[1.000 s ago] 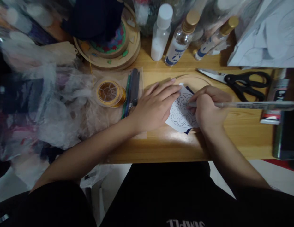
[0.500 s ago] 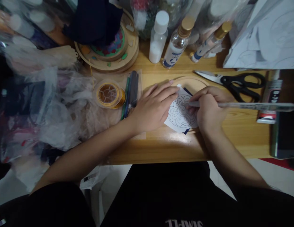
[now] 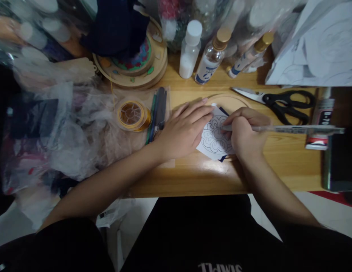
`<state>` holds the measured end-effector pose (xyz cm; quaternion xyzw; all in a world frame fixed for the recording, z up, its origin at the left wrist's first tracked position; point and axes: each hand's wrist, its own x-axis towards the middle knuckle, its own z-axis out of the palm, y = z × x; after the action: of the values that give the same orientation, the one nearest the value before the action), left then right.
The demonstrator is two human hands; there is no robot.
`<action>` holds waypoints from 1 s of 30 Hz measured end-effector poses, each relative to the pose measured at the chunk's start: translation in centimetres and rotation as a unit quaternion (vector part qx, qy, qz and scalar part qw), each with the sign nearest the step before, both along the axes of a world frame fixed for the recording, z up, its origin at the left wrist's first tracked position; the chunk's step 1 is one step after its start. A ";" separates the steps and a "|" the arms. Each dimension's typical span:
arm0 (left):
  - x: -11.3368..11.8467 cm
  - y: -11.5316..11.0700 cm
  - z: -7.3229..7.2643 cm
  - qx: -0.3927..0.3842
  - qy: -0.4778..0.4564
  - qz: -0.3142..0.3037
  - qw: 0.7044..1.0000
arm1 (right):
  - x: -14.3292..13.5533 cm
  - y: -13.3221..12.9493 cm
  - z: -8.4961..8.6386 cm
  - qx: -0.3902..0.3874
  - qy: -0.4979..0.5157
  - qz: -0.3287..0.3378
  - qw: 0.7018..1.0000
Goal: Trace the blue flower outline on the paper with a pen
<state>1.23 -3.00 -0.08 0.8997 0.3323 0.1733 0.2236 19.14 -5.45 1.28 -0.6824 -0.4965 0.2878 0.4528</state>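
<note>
Right grip (image 3: 248,130) was closed around a long, thin pen (image 3: 286,129), with the fingers pinched down near its tip. The pen leaned low, and its back end stuck out to the right, above a glue-like tube (image 3: 317,142). Its tip was near the middle of a flower drawn on some white paper (image 3: 213,140), but I couldn't tell how hard it was pressing.

Left grip (image 3: 183,132) was wide and flat, palm down, with its fingers stretched out. The fingertips lay on the left side of the paper. That paper sat turned like a diamond, between the 2 hands. Something dark blue (image 3: 224,110) poked out from under it, and a pale round piece (image 3: 229,98) showed behind it on the shiny wooden desk (image 3: 204,183).

Scissors (image 3: 268,99) with black handles lay just past the right grip, with their blades pointing left. At the back stood 3 bottles (image 3: 207,68), 1 with a white cap and 2 with gold caps. Over to the left were some green and dark sticks (image 3: 160,107), a spool of gold thread (image 3: 146,118), and lots of crinkly see-through bags (image 3: 68,147).
</note>
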 end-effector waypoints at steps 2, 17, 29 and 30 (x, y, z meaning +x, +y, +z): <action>0.0 0.0 0.0 0.007 -0.004 0.000 1.000 | -0.1 0.0 0.0 0.004 0.011 -0.006 1.000; -0.1 0.0 -0.3 0.031 -0.018 0.002 0.999 | 0.5 0.3 -0.5 -0.013 0.076 -0.036 0.996; 0.0 0.1 -0.2 0.030 0.000 0.001 1.000 | 0.4 0.0 -0.5 0.001 0.027 0.010 1.000; 0.0 0.1 -0.2 0.029 0.000 0.003 1.000 | 0.4 0.0 -0.6 0.002 0.029 0.010 1.000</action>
<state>1.26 -2.91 -0.31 0.9050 0.3297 0.1829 0.1972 19.49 -5.43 0.72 -0.6680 -0.4903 0.3106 0.4658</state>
